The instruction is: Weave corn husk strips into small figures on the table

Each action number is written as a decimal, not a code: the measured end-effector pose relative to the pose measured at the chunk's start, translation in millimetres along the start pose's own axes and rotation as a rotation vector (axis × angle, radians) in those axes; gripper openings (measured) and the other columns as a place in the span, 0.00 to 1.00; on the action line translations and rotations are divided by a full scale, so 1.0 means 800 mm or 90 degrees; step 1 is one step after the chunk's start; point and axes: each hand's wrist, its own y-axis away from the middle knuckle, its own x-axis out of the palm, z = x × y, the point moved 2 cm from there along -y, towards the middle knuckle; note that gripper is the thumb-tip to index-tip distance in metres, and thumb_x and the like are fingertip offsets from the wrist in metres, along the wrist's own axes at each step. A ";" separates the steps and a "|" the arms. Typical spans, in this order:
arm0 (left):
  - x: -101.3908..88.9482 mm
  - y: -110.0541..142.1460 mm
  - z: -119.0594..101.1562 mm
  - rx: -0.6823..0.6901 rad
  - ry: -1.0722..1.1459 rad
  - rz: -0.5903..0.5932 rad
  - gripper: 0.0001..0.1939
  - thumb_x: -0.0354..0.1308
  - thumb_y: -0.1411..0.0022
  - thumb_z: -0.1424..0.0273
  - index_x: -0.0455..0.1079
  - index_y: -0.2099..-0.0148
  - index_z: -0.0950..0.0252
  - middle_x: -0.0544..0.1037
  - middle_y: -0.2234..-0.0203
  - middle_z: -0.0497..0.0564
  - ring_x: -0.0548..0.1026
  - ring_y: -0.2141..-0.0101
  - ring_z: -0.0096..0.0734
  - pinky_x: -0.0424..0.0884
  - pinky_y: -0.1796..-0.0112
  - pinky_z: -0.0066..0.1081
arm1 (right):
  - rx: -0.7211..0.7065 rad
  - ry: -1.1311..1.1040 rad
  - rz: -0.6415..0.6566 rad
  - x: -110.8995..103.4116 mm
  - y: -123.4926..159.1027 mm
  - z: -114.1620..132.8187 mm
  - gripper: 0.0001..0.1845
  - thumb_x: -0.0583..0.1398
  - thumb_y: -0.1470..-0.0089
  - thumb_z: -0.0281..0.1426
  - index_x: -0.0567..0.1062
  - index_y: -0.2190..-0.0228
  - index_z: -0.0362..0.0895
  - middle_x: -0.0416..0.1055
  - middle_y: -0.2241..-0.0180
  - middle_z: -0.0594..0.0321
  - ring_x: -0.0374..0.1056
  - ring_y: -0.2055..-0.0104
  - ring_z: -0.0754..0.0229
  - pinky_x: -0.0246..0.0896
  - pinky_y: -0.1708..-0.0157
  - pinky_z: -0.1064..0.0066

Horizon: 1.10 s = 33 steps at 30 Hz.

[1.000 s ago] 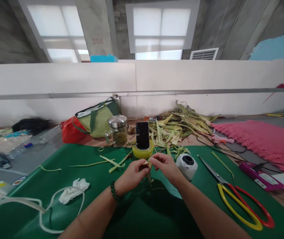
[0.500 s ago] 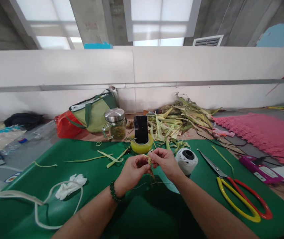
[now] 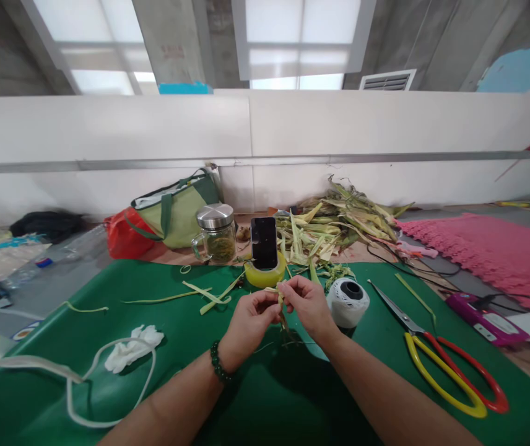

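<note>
Between both hands, above the green tabletop (image 3: 163, 396), is a small piece of pale husk strips (image 3: 283, 317) with thin ends hanging down. My left hand (image 3: 256, 319) pinches it from the left, thumb against fingers. My right hand (image 3: 306, 305) grips its top between thumb and fingertips; the fingers hide much of the piece. Just right of my right hand stands a spool of white thread (image 3: 348, 302). Beyond the hands, a phone (image 3: 264, 243) stands upright in a yellow tape roll (image 3: 265, 277). Loose husk strips (image 3: 213, 301) lie to the left.
Large scissors (image 3: 432, 347) with yellow and red handles lie on the right. A heap of corn husks (image 3: 334, 223) is at the back, with a glass jar mug (image 3: 218, 238) left of it. White tissue (image 3: 135, 348) and a white cable (image 3: 67, 396) lie on the left.
Both hands stay together on the husk piece, with only slight finger movement. The whole view has shifted a little; nothing was let go.
</note>
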 end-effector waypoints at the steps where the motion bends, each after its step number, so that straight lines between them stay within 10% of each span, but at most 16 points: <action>1: 0.000 0.000 0.001 0.000 0.006 -0.012 0.07 0.60 0.53 0.69 0.72 0.72 0.69 0.75 0.76 0.51 0.70 0.76 0.27 0.68 0.72 0.28 | -0.004 -0.001 0.000 0.001 0.001 0.000 0.19 0.65 0.63 0.43 0.69 0.82 0.41 0.62 0.87 0.71 0.56 0.85 0.71 0.51 0.84 0.77; 15: -0.005 -0.002 -0.002 -0.020 0.042 -0.072 0.18 0.65 0.57 0.67 0.65 0.62 0.66 0.71 0.78 0.45 0.71 0.74 0.28 0.69 0.72 0.28 | -0.014 -0.038 0.058 -0.002 0.000 -0.001 0.25 0.57 0.54 0.54 0.68 0.73 0.43 0.61 0.86 0.71 0.54 0.85 0.69 0.49 0.83 0.76; 23: -0.018 -0.007 -0.009 -0.021 0.046 -0.133 0.24 0.66 0.59 0.62 0.64 0.59 0.65 0.71 0.75 0.45 0.71 0.72 0.27 0.67 0.73 0.25 | -0.089 0.170 0.197 0.008 0.011 0.002 0.18 0.58 0.49 0.44 0.72 0.78 0.41 0.65 0.80 0.66 0.56 0.78 0.68 0.50 0.79 0.76; 33: -0.026 -0.007 -0.018 0.036 -0.007 -0.092 0.27 0.63 0.52 0.57 0.64 0.52 0.66 0.71 0.72 0.48 0.70 0.75 0.26 0.68 0.73 0.27 | -0.338 0.296 0.031 -0.016 0.033 0.050 0.13 0.57 0.45 0.36 0.72 0.77 0.44 0.66 0.77 0.63 0.61 0.73 0.63 0.56 0.73 0.72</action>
